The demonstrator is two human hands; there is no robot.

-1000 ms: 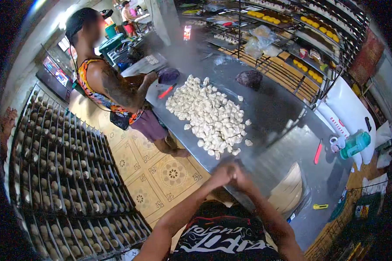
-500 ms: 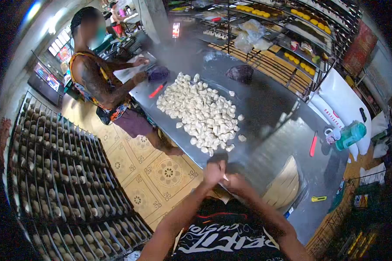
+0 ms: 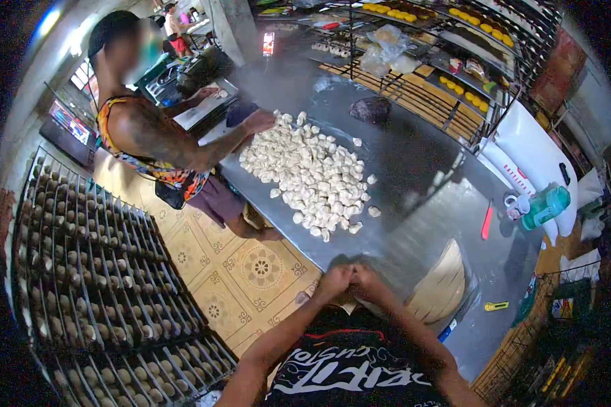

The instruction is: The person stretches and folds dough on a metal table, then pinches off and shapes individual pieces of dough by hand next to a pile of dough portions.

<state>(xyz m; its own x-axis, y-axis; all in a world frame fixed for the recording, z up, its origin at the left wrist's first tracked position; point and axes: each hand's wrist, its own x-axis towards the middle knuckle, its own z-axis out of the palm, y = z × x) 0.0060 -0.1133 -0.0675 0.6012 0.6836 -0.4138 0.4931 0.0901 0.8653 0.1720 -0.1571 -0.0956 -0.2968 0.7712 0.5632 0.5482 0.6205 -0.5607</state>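
Close to my body at the table's near edge, my left hand (image 3: 335,282) and my right hand (image 3: 368,281) meet with fingers curled and pressed together. Whatever lies between them is hidden now; a small pale bit showed there half a second ago. Just beyond them, a large heap of small white dough pieces (image 3: 312,176) covers the middle of the grey metal table (image 3: 414,224). To the right of my hands lies a flat sheet of dough (image 3: 441,285) with cut lines across it.
A co-worker (image 3: 142,129) stands at the left, one hand (image 3: 259,122) at the heap's far end. A red-handled tool (image 3: 487,220), a yellow cutter (image 3: 496,306), a mug (image 3: 516,205) and a teal bottle (image 3: 548,207) lie right. A rack of dough balls (image 3: 108,271) stands left.
The co-worker's hand has reached rightward to the dough heap, and their body leans nearer the table. My hands have drawn closer together, and the pale bit between them is out of sight.
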